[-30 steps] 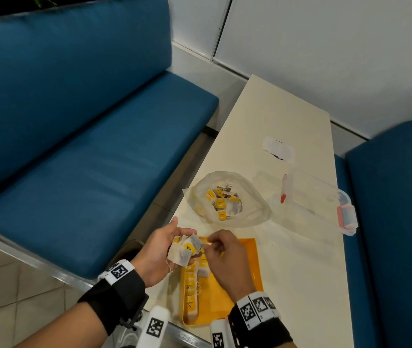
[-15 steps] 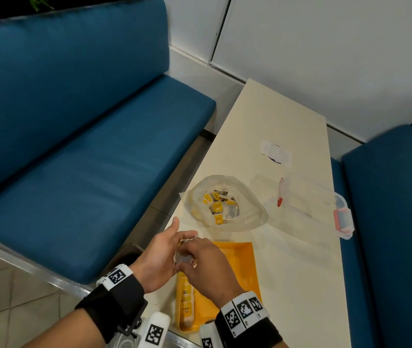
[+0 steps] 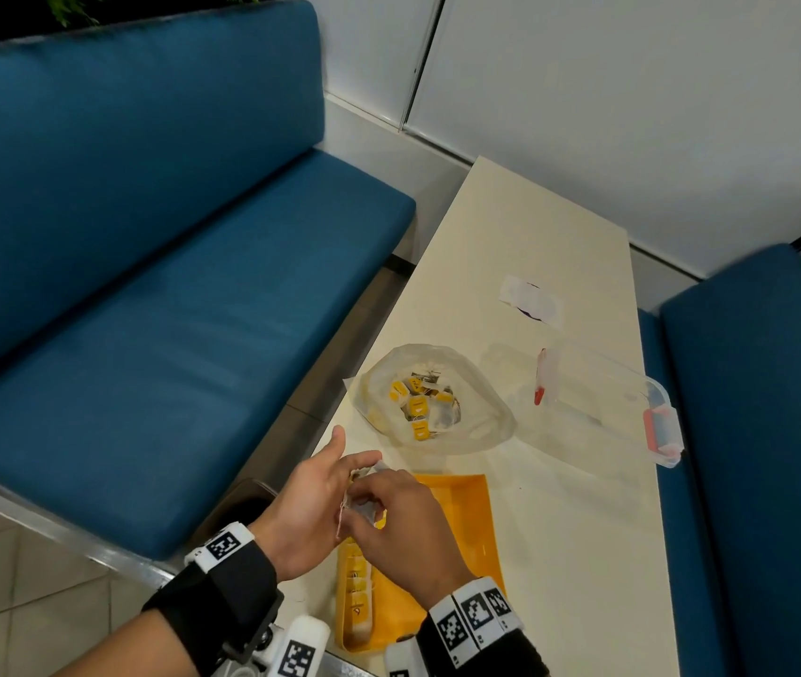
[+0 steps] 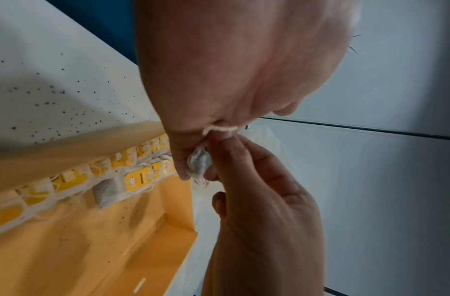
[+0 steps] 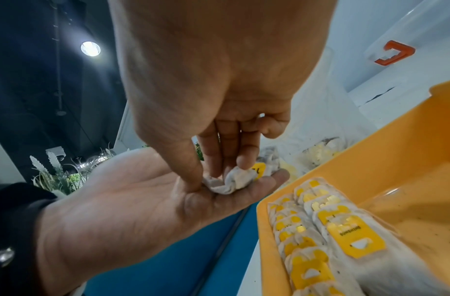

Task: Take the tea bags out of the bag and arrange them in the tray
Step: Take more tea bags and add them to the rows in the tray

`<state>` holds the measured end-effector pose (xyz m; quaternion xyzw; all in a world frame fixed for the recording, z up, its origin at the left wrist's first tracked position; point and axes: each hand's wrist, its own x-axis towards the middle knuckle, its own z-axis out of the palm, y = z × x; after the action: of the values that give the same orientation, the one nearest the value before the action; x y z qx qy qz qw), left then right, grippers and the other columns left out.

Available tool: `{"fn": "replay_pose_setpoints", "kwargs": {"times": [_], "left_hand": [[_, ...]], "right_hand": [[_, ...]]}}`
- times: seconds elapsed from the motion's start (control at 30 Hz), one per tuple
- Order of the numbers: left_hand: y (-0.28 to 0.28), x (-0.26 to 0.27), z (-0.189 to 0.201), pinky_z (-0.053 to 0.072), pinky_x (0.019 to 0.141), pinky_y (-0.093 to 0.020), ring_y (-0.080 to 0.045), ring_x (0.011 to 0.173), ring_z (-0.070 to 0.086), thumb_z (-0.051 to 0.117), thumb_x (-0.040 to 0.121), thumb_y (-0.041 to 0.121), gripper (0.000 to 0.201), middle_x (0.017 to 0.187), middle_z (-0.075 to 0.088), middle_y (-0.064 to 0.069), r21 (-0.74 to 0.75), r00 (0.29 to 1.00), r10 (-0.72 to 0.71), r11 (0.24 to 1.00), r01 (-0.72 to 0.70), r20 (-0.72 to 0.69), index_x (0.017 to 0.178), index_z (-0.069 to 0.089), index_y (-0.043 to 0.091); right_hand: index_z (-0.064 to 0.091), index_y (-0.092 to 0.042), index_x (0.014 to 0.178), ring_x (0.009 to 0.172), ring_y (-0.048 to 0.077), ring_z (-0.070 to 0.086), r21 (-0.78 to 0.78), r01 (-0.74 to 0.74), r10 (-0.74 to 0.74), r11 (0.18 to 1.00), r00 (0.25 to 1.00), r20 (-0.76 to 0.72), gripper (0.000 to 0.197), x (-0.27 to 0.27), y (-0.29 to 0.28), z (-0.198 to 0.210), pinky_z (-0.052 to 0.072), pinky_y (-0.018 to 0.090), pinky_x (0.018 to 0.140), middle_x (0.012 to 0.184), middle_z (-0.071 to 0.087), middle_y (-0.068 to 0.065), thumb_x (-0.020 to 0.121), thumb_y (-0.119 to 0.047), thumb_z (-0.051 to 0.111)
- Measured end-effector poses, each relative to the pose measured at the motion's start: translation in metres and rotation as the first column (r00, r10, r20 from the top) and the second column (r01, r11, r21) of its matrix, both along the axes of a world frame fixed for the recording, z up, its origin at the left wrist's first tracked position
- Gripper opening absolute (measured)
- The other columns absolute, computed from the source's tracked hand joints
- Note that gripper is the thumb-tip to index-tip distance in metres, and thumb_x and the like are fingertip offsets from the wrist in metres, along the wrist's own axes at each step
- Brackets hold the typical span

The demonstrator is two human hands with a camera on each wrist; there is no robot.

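A person's left hand (image 5: 153,202) lies palm up with fingers nearly straight just beside the left rim of a shallow orange plastic tray (image 3: 462,520), serving as a shelf for a small crumpled white paper tea bag with a yellow tag (image 5: 234,180). The right hand (image 3: 403,525) reaches down and pinches that tea bag between thumb and fingertips, probably to lift it into the tray. A neat overlapping row of tea bags (image 5: 317,226) lines the tray's left wall, so much of the floor stays free. Beyond the tray on the cream counter (image 3: 584,554), a clear plastic bag (image 3: 481,422) lies open, showing more tea bags inside.
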<state>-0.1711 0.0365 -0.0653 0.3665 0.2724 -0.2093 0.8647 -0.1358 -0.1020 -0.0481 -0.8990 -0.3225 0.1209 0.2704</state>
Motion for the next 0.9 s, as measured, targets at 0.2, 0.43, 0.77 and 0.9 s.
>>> {"fn": "replay_pose_setpoints", "kwargs": {"times": [0.2,0.43,0.77,0.9], "left_hand": [[0.0,0.001,-0.008,0.052,0.104,-0.048,-0.037,0.116,0.068,0.038,0.102,0.06,0.067,0.123,0.071,-0.018,-0.052,0.995,0.093,0.995,-0.09,0.048,0.134,0.061,0.005],[0.01,-0.001,-0.021,0.062,0.081,-0.037,-0.028,0.107,0.07,0.062,0.096,0.036,0.037,0.131,0.065,-0.018,-0.049,0.975,0.222,0.974,-0.221,0.028,0.111,0.074,0.005],[0.014,-0.005,-0.026,0.062,0.082,-0.035,-0.029,0.114,0.07,0.063,0.097,0.032,0.031,0.148,0.055,-0.009,-0.005,0.975,0.219,0.976,-0.219,0.039,0.109,0.079,0.007],[0.014,-0.006,-0.023,0.063,0.076,-0.033,-0.031,0.117,0.069,0.062,0.099,0.031,0.031,0.144,0.058,-0.011,-0.002,0.975,0.22,0.976,-0.22,0.019,0.111,0.078,0.006]], "right_hand": [[0.074,-0.024,0.098,0.088,0.004,0.057,0.068,0.105,-0.105,0.992,0.994,-0.001,0.019,0.001,-0.002,0.007,0.046,0.016,0.077,0.094,0.065,-0.01,0.087,-0.02,0.059],[0.077,-0.021,0.082,0.083,0.007,0.067,0.285,0.362,-0.239,0.888,0.891,-0.387,0.007,0.032,-0.028,0.026,0.05,0.016,0.073,0.085,0.074,-0.006,0.085,-0.014,0.075],[0.07,-0.005,0.093,0.058,0.012,0.061,0.244,0.5,-0.274,0.831,0.749,-0.603,0.007,0.041,-0.044,0.009,0.043,0.022,0.051,0.067,0.07,0.013,0.094,-0.006,0.063],[0.067,-0.008,0.093,0.063,0.022,0.064,0.153,0.507,-0.322,0.848,0.722,-0.612,0.006,0.04,-0.053,-0.009,0.041,0.022,0.049,0.067,0.07,0.016,0.096,-0.009,0.062]]}}
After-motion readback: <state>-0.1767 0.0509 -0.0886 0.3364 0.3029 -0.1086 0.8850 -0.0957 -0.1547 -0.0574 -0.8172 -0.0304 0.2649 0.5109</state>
